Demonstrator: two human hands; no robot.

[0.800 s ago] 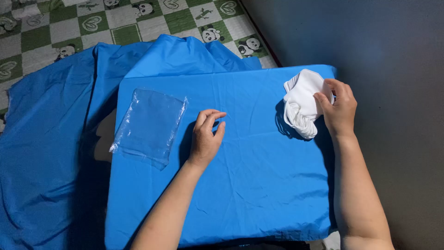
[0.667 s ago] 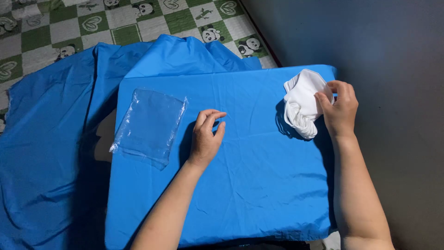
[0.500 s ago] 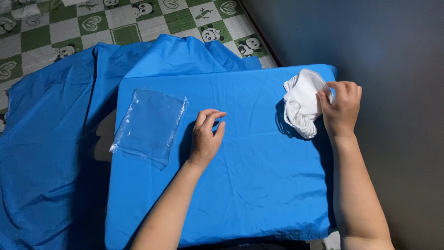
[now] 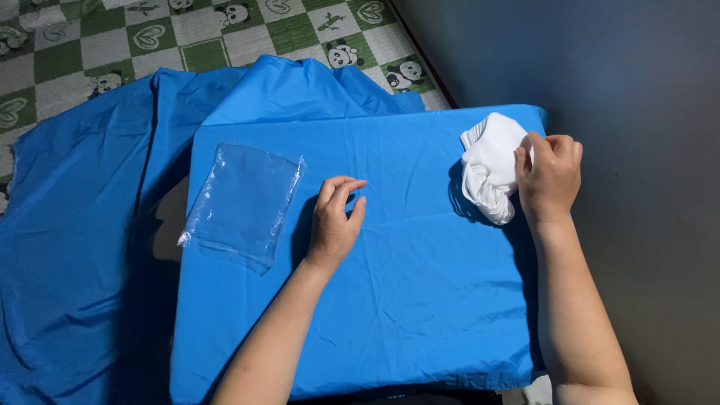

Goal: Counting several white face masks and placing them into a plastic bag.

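Covering table, blue cloth

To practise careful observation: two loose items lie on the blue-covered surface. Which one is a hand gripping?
The bunched white cloth near the far right corner; the right hand grips it. The flat clear plastic bag lies untouched, beside the left hand.

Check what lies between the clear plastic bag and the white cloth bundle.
In the head view, only the left hand rests between the clear plastic bag and white cloth bundle; otherwise bare blue cloth.
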